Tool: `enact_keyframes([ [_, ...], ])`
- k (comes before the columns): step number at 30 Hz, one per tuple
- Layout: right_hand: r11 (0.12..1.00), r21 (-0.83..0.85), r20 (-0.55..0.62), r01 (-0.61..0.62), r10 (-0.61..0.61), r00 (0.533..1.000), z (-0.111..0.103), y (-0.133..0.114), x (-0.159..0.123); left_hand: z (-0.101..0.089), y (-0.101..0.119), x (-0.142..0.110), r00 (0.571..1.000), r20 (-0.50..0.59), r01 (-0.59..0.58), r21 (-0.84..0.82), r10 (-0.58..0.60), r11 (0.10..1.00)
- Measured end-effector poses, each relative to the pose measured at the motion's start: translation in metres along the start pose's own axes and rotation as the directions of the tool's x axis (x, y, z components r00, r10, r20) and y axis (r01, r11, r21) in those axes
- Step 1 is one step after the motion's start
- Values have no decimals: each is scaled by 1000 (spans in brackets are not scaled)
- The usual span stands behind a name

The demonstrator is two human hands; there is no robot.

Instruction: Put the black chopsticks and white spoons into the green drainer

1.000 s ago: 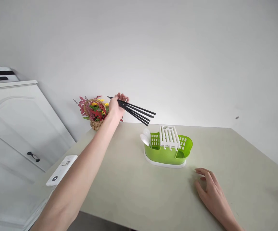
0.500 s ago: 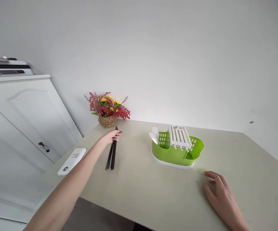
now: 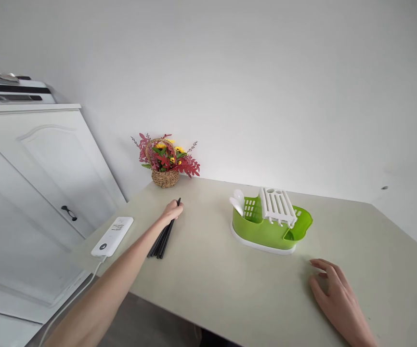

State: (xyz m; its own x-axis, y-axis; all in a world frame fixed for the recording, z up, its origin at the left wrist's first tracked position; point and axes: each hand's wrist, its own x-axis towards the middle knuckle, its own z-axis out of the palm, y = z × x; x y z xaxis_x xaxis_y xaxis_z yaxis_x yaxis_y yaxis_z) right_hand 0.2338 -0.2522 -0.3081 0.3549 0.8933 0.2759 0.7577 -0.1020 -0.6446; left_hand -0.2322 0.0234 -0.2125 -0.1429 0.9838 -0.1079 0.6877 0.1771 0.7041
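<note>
My left hand is closed round the upper end of a bundle of black chopsticks. Their lower ends fan out a little and rest at the left part of the table. On the right, my right hand lies on the tabletop with fingers apart and slightly bent, holding nothing. Between the hands stands a green utensil holder on a white base, nearer to my right hand. White spoons lean in its left compartment, and a white slotted rack with small hooks sits across its middle.
A wicker basket of artificial flowers stands at the back left against the wall. A white power bank with a cable lies at the table's left edge. A white cabinet rises beyond that edge.
My left hand has brought the chopsticks down from the air and leftward to the tabletop, away from the green holder. My right hand has stayed resting. The view has shifted slightly left.
</note>
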Motion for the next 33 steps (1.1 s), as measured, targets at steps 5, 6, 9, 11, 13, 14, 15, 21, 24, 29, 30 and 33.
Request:
enact_keyframes([
  [5,1000,-5,1,6,-6,1000,0,1,0,8,-3,-2,997,-69,-5,169,17,986],
  [6,1000,-8,0,9,-9,1000,-1,1,0,9,-4,-3,996,-80,-21,200,38,980],
  [9,1000,-12,4,14,-14,1000,-2,0,0,16,-6,-7,989,-109,-63,289,98,955],
  [11,1000,-6,10,6,-6,1000,-3,-1,0,20,-6,-11,984,-126,-77,339,127,938],
  [13,1000,-2,11,-6,6,1000,-4,-2,0,24,-7,-15,978,-136,-98,380,160,920],
  [14,1000,0,10,-10,10,1000,-4,-3,0,26,-7,-17,974,-138,-112,399,181,910],
  [15,1000,0,10,-13,13,1000,-4,-3,0,27,-7,-18,969,-138,-129,415,203,901],
  [21,1000,-1,14,-17,17,1000,-4,-1,1,34,-10,-25,937,-135,-226,471,323,853],
  [24,1000,11,16,-24,24,1000,-5,0,2,35,-11,-25,922,-142,-253,486,361,836],
  [29,999,38,20,-35,34,999,-4,-2,2,34,-10,-24,911,-156,-269,478,383,836],
  [30,999,39,20,-34,33,999,-4,-2,2,33,-10,-24,909,-159,-272,472,385,839],
  [33,999,34,24,-24,23,999,-4,-3,2,30,-2,-24,903,-171,-288,438,394,851],
])
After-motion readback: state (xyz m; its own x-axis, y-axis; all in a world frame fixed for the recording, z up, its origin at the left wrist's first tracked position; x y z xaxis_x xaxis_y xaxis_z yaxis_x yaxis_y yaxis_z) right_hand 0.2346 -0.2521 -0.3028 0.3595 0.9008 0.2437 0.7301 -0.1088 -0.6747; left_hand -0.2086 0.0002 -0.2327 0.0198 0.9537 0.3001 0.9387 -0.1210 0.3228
